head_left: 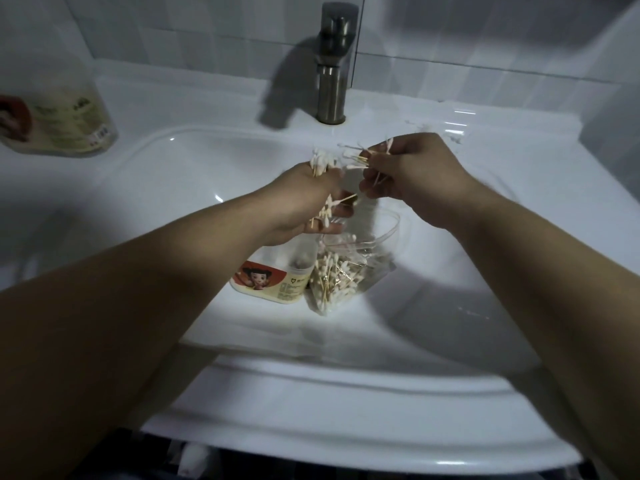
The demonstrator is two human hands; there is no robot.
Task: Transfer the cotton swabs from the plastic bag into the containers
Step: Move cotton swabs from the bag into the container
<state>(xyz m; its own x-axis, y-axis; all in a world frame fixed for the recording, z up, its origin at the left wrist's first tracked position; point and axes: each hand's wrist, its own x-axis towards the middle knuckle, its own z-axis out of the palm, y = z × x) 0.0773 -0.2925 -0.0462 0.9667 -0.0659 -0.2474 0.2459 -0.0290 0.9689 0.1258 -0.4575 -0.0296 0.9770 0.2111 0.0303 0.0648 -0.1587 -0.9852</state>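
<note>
Left grip [308, 206], right grip [408, 171] hold swabs [322, 161]; bag [372, 268] below

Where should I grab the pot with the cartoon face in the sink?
Grip the container round its labelled wall, coming from the left: the plastic bag crowds its right side, and its open top gives nothing to pinch.

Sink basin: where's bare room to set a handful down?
Free: the left half of the basin, between its left wall and the labelled container; the basin floor right of the plastic bag; the wide front rim nearest the camera. Crowded: the centre, where container and bag sit side by side under the left hand and right hand, both gripping swabs.
</note>
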